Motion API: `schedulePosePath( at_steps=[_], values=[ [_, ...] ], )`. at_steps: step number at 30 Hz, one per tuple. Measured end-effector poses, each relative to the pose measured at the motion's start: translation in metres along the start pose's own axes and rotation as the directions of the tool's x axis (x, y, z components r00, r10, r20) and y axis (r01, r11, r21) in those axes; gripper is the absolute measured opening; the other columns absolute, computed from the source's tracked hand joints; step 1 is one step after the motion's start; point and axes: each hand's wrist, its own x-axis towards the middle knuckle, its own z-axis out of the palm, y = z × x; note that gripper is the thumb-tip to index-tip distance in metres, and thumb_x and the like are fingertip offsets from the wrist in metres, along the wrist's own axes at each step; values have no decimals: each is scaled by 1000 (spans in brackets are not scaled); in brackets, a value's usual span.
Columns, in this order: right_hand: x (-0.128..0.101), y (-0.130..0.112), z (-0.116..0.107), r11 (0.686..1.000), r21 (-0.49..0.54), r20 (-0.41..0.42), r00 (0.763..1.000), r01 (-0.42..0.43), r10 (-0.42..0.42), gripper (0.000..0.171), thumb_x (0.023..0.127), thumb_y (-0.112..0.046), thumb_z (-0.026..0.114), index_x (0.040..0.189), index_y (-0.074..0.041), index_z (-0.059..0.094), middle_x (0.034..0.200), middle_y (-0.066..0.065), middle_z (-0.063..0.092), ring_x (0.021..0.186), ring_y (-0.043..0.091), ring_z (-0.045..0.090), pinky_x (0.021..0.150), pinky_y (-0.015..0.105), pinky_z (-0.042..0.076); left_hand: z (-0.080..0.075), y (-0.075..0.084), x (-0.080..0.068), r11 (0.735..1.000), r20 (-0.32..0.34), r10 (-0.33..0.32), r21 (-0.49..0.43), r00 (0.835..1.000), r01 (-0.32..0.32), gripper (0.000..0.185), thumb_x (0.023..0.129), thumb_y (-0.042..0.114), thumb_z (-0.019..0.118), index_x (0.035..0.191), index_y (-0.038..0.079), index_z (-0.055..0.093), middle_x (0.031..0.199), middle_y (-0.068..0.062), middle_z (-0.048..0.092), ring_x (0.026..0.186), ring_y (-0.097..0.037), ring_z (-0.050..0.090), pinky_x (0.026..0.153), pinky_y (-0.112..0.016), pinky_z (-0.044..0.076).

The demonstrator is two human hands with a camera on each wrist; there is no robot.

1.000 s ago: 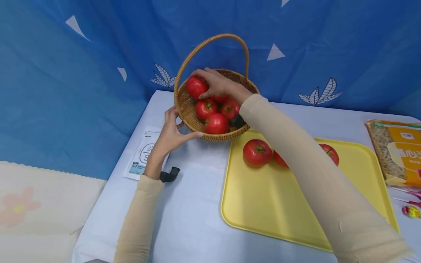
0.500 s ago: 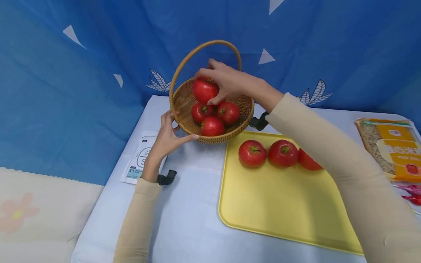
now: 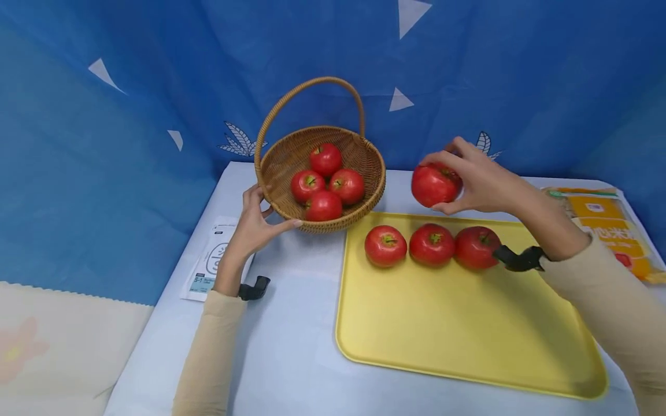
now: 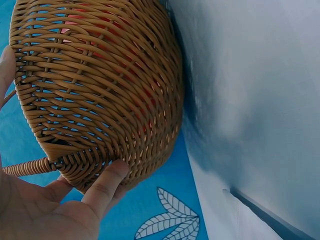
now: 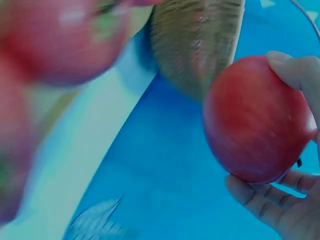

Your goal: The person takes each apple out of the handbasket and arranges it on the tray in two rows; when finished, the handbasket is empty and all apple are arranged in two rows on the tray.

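Observation:
My left hand (image 3: 254,226) holds a brown wicker basket (image 3: 283,155) by its left side, thumb at the front rim. The basket tips toward me, its hooped handle upright. Several red apples (image 3: 324,206) lie inside; through the weave they show faintly in the left wrist view. My right hand (image 3: 484,180) grips another red apple (image 3: 433,186) in the air, right of the basket and above the back edge of a yellow tray (image 3: 458,323). Thumb and fingers span that apple (image 5: 257,120) in the right wrist view. Three red apples (image 3: 432,245) form a row along the tray's back.
A white printed pouch (image 3: 210,260) lies left of my left wrist. An orange-and-clear food bag (image 3: 606,222) sits beyond the tray on the right, partly behind my right arm. A blue patterned cloth (image 3: 312,46) hangs behind the white-covered table (image 3: 291,346).
My right hand has lifted an apple out of the basket and carried it right, over the tray's back edge. My left hand stays on the basket.

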Motion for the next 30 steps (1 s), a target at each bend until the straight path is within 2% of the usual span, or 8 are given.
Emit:
schedulePosePath(
  at_steps=[3, 7, 12, 15, 22, 27, 30],
  values=[
    [-42, 11, -5, 990, -11, 7, 990, -139, 139, 80, 59, -14, 94, 129, -13, 56, 114, 18, 46, 107, 38, 47, 72, 58, 58, -1, -1, -1, 1000, 1, -9, 1, 1000, 9, 103, 74, 40, 86, 149, 5, 25, 154, -12, 17, 138, -31, 36, 106, -52, 47],
    [-92, 30, -9, 951, -42, 27, 951, -305, 307, 83, 59, -12, 94, 131, -11, 53, 120, 23, 43, 109, 46, 42, 71, 64, 56, -2, 0, -1, 1000, -5, -15, -7, 1000, 15, 103, 74, 38, 86, 149, 7, 24, 153, -11, 17, 138, -30, 35, 106, -53, 46],
    [-144, 52, -2, 922, -49, 44, 921, -385, 387, 83, 56, -9, 95, 129, -8, 54, 119, 25, 44, 106, 47, 42, 65, 61, 57, -1, 0, 0, 1000, 3, -21, -12, 1000, 21, 104, 74, 39, 85, 150, 8, 22, 153, -10, 17, 140, -30, 34, 107, -53, 45],
    [-166, 59, 9, 910, -40, 66, 908, -413, 415, 82, 58, -14, 95, 129, -8, 54, 117, 24, 45, 105, 46, 43, 64, 58, 58, 0, -1, 1, 1000, 7, -24, -16, 1000, 24, 103, 75, 39, 85, 150, 8, 21, 153, -10, 17, 140, -29, 34, 108, -53, 44],
    [-180, 61, 34, 881, -50, 119, 874, -470, 472, 80, 62, -27, 94, 130, -11, 54, 118, 25, 42, 107, 48, 40, 66, 57, 58, -3, -2, -1, 999, 3, -29, -19, 1000, 29, 101, 75, 38, 85, 148, 7, 23, 154, -11, 16, 141, -30, 33, 108, -55, 43],
    [-178, 58, 38, 883, -86, 145, 871, -461, 469, 82, 65, -33, 92, 133, -12, 52, 117, 25, 41, 107, 46, 38, 69, 57, 57, -2, 0, -1, 999, 2, -22, -29, 1000, 22, 102, 74, 36, 86, 148, 6, 22, 153, -12, 16, 141, -31, 32, 108, -55, 44],
    [-177, 56, 36, 879, -104, 174, 861, -466, 478, 87, 65, -41, 90, 135, -12, 49, 116, 24, 41, 107, 46, 39, 69, 56, 58, 0, 3, 0, 999, 7, -15, -30, 1000, 16, 102, 74, 35, 86, 149, 7, 22, 152, -13, 17, 141, -32, 32, 107, -55, 44]
  ],
)
